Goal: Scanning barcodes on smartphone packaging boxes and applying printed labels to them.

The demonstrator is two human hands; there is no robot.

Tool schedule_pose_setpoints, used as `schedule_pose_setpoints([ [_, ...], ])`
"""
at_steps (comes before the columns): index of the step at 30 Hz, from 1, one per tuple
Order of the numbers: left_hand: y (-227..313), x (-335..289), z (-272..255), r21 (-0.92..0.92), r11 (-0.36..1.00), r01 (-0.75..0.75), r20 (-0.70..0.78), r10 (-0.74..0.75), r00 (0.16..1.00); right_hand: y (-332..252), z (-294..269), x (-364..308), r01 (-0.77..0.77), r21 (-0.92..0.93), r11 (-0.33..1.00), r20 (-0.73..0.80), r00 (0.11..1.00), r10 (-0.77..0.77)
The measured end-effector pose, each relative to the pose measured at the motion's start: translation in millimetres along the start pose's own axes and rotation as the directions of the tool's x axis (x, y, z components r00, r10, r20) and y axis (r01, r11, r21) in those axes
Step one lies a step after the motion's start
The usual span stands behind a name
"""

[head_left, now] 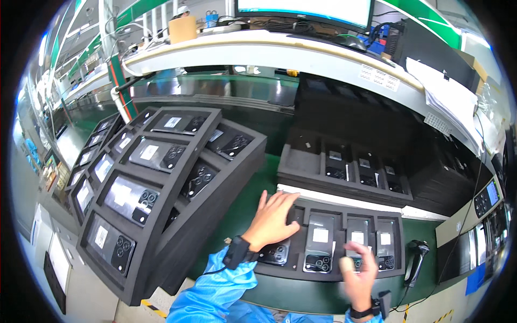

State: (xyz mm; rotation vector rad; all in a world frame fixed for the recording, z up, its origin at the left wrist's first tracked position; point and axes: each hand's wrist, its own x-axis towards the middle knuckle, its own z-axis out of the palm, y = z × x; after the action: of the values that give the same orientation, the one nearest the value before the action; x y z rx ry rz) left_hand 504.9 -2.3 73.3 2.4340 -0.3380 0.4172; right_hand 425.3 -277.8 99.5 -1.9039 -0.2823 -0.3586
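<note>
A black foam tray (pixel 336 274) lies on the green bench in front of me, with several dark smartphones in its slots, each bearing a white label. My left hand (pixel 273 219) is over the tray's left end, fingers spread and holding nothing; it partly covers the leftmost smartphone (pixel 276 253). Beside it, another smartphone (pixel 320 243) lies fully visible. My right hand (pixel 360 272), slightly blurred, hovers over the lower part of the third smartphone (pixel 357 229) with thumb and fingers apart. To its right sits the last smartphone (pixel 385 245).
Stacked foam trays (pixel 153 237) of smartphones stand tilted at left. More stacked trays (pixel 301 167) sit behind the near one. A handheld scanner (pixel 416 261) and a beige device with a small screen (pixel 474 215) are at right. A shelf (pixel 258 49) with a monitor (pixel 307 12) spans the back.
</note>
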Motion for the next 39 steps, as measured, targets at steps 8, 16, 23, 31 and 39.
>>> schedule_pose_setpoints([
  [8, -14, -3, -18, -0.338, 0.941, 0.011, -0.026, -0.021, 0.999, 67, -113, -27, -0.204, -0.248, 0.947, -0.475, 0.877, 0.065],
  [16, -16, -7, -12, -0.523, 0.852, -0.004, -0.106, -0.060, 0.993, 86, -96, -33, -0.121, -0.478, 0.870, -0.393, 0.915, -0.089],
  [23, -10, -6, -15, -0.575, 0.818, 0.013, -0.125, -0.103, 0.987, 83, -95, -28, -0.128, -0.517, 0.846, -0.377, 0.922, -0.091],
  [31, -4, -3, -16, -0.505, 0.863, -0.008, -0.164, -0.086, 0.983, 81, -95, -27, -0.128, -0.533, 0.836, -0.377, 0.921, -0.100],
  [39, -12, -9, -12, -0.518, 0.854, 0.052, -0.155, -0.153, 0.976, 67, -107, -25, 0.003, -0.577, 0.816, -0.476, 0.811, -0.340],
])
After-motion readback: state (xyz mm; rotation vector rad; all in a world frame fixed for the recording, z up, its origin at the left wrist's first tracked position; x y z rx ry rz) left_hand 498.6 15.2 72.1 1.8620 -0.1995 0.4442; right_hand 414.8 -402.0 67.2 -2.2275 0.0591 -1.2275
